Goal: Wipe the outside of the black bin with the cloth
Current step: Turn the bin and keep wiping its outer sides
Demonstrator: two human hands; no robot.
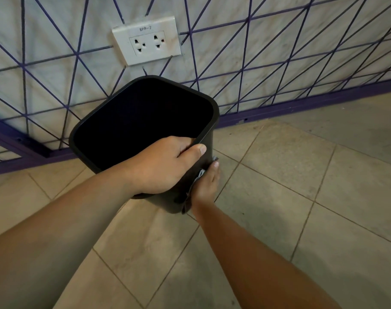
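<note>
The black bin [114, 114] is squarish with rounded corners, tilted toward me so its dark inside shows. My left hand [161, 163] grips its near rim, fingers curled inside and thumb on the outer wall. My right hand [206, 184] presses a grey cloth [200, 175] against the bin's outer right side, low down. Only small folds of the cloth show between my hand and the bin wall; most of it is hidden.
A wall [257, 52] with purple crossing lines stands right behind the bin, with a white double socket [147, 41] above it. A purple skirting [301, 105] runs along the wall's foot. Beige floor tiles [301, 197] spread out to the right and toward me.
</note>
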